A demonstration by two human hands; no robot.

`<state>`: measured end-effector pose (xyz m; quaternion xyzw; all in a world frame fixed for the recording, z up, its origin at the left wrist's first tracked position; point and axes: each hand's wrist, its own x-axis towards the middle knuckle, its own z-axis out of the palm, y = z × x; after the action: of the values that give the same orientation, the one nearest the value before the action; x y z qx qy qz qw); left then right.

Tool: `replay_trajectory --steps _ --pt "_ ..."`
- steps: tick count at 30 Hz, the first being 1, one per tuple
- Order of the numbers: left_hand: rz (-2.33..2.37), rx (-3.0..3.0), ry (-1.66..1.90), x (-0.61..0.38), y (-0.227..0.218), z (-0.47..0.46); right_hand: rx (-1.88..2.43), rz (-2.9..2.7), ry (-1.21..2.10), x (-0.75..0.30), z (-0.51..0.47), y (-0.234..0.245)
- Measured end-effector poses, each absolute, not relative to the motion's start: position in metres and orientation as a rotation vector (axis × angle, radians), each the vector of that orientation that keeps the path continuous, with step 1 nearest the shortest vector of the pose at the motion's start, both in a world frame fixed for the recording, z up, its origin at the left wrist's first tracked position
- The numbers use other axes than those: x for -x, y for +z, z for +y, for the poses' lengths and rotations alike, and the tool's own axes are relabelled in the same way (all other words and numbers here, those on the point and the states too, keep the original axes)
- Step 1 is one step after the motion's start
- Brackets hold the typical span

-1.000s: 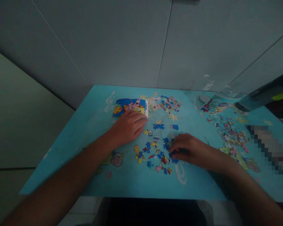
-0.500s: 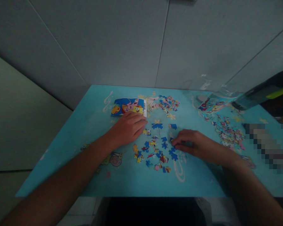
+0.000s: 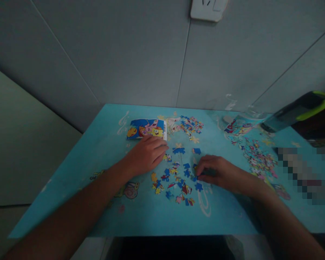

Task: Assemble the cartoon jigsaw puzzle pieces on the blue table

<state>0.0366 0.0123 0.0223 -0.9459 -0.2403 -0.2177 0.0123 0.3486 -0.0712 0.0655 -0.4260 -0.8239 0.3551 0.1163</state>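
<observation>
My left hand [image 3: 147, 155] lies flat on the table, fingers together and stretched to the right, its knuckles by the lower edge of a picture card [image 3: 146, 128] with yellow and pink cartoon figures on blue. Nothing shows in it. My right hand [image 3: 215, 169] is curled, thumb and forefinger pinched at a blue puzzle piece [image 3: 194, 177] on the table; the fingertips partly cover it. Loose puzzle pieces [image 3: 186, 189] spread between both hands. Beyond them lie a joined blue strip of pieces [image 3: 178, 150] and a single blue piece [image 3: 196, 151].
A pile of puzzle pieces [image 3: 191, 124] lies behind, and a larger pile [image 3: 260, 157] at right. A clear jar [image 3: 243, 124] with a printed label lies on its side, near a dark bottle [image 3: 289, 112] with a green strap. A wall socket [image 3: 207, 10] is above the blue table [image 3: 70, 180].
The view has tilted up, bringing the socket into sight. My right hand has shifted slightly toward me among the blue pieces, its fingers still pinched. My left hand stays resting.
</observation>
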Motion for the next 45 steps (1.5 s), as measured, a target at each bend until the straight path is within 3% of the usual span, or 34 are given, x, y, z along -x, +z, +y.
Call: replay_trajectory --steps 4,12,21,27,36,45 --pt "-0.744 2.946 -0.699 -0.037 0.023 0.012 1.456 -2.216 1.019 -0.356 -0.064 0.06" --pt "-0.716 2.967 -0.721 -0.04 0.023 0.009 1.85 -1.69 0.44 -0.392 -0.033 0.034" --pt "-0.702 2.984 -0.708 -0.041 0.023 0.007 1.853 -1.685 0.442 -0.39 -0.024 0.024" --pt "-0.665 3.004 -0.704 -0.043 0.023 0.006 1.829 -1.755 0.139 -0.372 -0.01 0.021" --pt "-0.674 3.021 -0.695 -0.044 0.024 0.004 1.798 -1.857 0.099 -0.373 -0.015 0.024" --pt "-0.674 3.021 -0.704 -0.043 0.023 0.005 1.685 -1.982 0.392 -0.379 -0.036 0.038"
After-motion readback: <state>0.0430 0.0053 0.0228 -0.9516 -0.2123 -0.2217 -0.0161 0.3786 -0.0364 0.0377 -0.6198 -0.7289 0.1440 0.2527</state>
